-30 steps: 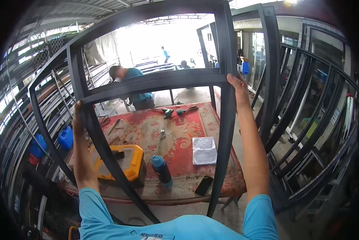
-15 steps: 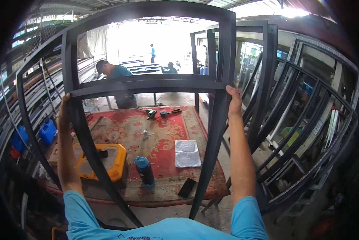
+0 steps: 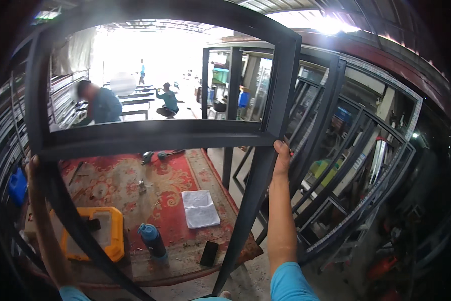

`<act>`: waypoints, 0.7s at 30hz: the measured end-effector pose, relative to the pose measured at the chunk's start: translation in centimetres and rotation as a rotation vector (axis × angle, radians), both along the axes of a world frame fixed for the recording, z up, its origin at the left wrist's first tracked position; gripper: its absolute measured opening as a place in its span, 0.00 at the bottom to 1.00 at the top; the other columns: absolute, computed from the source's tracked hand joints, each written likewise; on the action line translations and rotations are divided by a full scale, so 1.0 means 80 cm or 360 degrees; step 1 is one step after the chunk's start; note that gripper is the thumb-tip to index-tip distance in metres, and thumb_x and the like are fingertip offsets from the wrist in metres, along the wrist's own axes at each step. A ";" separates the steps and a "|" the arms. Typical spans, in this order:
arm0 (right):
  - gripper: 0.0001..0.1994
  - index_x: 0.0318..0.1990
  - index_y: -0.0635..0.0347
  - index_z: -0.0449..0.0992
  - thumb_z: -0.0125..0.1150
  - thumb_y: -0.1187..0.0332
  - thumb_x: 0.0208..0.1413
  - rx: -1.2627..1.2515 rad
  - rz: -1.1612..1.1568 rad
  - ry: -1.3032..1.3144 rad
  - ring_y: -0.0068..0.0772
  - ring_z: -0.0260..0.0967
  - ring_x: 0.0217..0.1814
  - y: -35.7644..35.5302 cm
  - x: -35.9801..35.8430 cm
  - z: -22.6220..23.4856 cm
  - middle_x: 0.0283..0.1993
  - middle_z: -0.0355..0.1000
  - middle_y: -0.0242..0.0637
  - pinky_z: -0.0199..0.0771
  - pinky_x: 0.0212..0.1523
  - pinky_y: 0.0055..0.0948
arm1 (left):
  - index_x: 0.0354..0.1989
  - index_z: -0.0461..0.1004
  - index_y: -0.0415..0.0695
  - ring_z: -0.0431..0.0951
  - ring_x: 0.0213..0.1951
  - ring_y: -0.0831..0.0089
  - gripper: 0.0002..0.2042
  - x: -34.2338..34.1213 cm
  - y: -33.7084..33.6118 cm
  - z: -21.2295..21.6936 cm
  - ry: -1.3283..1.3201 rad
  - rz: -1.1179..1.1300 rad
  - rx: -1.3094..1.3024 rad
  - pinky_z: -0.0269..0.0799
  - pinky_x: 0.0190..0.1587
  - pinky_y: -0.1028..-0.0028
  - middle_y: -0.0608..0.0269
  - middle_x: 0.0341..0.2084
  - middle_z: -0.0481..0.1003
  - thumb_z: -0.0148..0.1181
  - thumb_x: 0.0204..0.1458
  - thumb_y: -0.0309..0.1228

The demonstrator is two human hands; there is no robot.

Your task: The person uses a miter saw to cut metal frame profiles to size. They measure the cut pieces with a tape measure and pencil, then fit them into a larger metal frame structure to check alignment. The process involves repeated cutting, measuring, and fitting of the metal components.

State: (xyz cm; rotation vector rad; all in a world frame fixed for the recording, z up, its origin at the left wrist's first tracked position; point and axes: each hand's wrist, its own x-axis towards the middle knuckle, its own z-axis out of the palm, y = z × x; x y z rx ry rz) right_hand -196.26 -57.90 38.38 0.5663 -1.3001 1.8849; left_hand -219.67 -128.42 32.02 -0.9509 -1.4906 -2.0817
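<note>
A large dark grey metal frame stands upright in front of me, with a crossbar between a wide upper opening and a longer lower one. At the crossbar's left end, my left hand is closed on the frame's side post; most of its fingers are hidden behind the metal. My right hand grips the opposite post just below the crossbar joint, thumb on the near face. Through the lower opening I see a table with a worn red patterned cover.
On the table lie a yellow-rimmed case, a blue bottle, a black phone, white papers and power tools. More dark frames lean at the right. One person bends over beyond the table; another crouches farther back.
The view has swung right and up, so the table sits lower and farther left. The frame, still between both hands, now looks larger and lower in the picture.
</note>
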 end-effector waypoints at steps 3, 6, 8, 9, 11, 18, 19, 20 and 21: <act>0.27 0.52 0.67 0.72 0.64 0.60 0.44 -0.0071 -0.0128 -0.0018 0.34 0.77 0.43 -0.012 0.014 -0.004 0.44 0.76 0.41 0.78 0.46 0.29 | 0.55 0.67 0.35 0.77 0.42 0.73 0.29 0.016 0.009 -0.016 -0.0244 0.0075 0.0199 0.73 0.46 0.72 0.62 0.41 0.75 0.54 0.59 0.52; 0.30 0.54 0.67 0.71 0.65 0.60 0.43 -0.0100 -0.0105 -0.0088 0.36 0.77 0.43 -0.006 0.027 -0.014 0.44 0.76 0.41 0.79 0.46 0.30 | 0.55 0.67 0.35 0.77 0.42 0.73 0.29 0.043 0.005 -0.014 -0.0262 0.0173 0.0201 0.73 0.46 0.72 0.62 0.41 0.75 0.55 0.58 0.52; 0.31 0.55 0.65 0.71 0.65 0.61 0.41 -0.0127 -0.0153 -0.0115 0.33 0.77 0.42 -0.002 0.035 -0.021 0.44 0.77 0.39 0.79 0.44 0.31 | 0.55 0.67 0.35 0.77 0.42 0.73 0.30 0.057 0.004 -0.016 -0.0268 0.0210 0.0192 0.73 0.46 0.72 0.62 0.41 0.75 0.55 0.58 0.52; 0.32 0.56 0.65 0.71 0.66 0.62 0.40 -0.0147 -0.0156 -0.0110 0.33 0.76 0.44 -0.012 0.042 -0.015 0.45 0.76 0.38 0.79 0.46 0.32 | 0.55 0.67 0.35 0.77 0.42 0.73 0.30 0.066 0.002 -0.021 -0.0273 0.0233 0.0194 0.73 0.46 0.72 0.62 0.40 0.75 0.55 0.58 0.52; 0.32 0.56 0.70 0.68 0.65 0.62 0.41 -0.0157 -0.0234 -0.0051 0.39 0.77 0.45 -0.001 0.045 -0.028 0.46 0.75 0.45 0.80 0.46 0.36 | 0.55 0.67 0.35 0.77 0.42 0.73 0.30 0.075 0.005 -0.022 -0.0287 0.0256 0.0187 0.73 0.45 0.72 0.62 0.40 0.75 0.55 0.58 0.52; 0.34 0.57 0.73 0.66 0.63 0.62 0.41 -0.0245 -0.0190 -0.0082 0.44 0.77 0.45 -0.015 0.086 -0.017 0.47 0.74 0.49 0.81 0.46 0.39 | 0.55 0.67 0.35 0.77 0.41 0.73 0.30 0.113 0.019 -0.016 -0.0298 0.0248 0.0165 0.73 0.45 0.72 0.62 0.40 0.75 0.56 0.57 0.52; 0.35 0.57 0.73 0.66 0.64 0.62 0.40 -0.0218 -0.0247 -0.0003 0.45 0.77 0.45 -0.021 0.083 -0.014 0.47 0.74 0.49 0.81 0.46 0.39 | 0.55 0.67 0.35 0.77 0.41 0.73 0.30 0.117 0.021 -0.015 -0.0295 0.0251 0.0161 0.73 0.45 0.72 0.62 0.40 0.75 0.56 0.57 0.52; 0.35 0.58 0.73 0.65 0.65 0.62 0.40 -0.0261 -0.0256 -0.0004 0.45 0.77 0.45 -0.009 0.077 -0.030 0.48 0.74 0.50 0.81 0.46 0.39 | 0.55 0.67 0.35 0.77 0.41 0.73 0.30 0.122 0.016 -0.013 -0.0297 0.0267 0.0160 0.73 0.45 0.72 0.62 0.40 0.75 0.56 0.57 0.52; 0.36 0.58 0.74 0.65 0.65 0.62 0.40 -0.0292 -0.0312 0.0007 0.45 0.77 0.45 0.019 0.080 -0.052 0.48 0.74 0.50 0.81 0.46 0.39 | 0.55 0.67 0.35 0.77 0.41 0.73 0.30 0.119 0.020 -0.014 -0.0299 0.0258 0.0165 0.73 0.45 0.72 0.62 0.40 0.75 0.56 0.57 0.52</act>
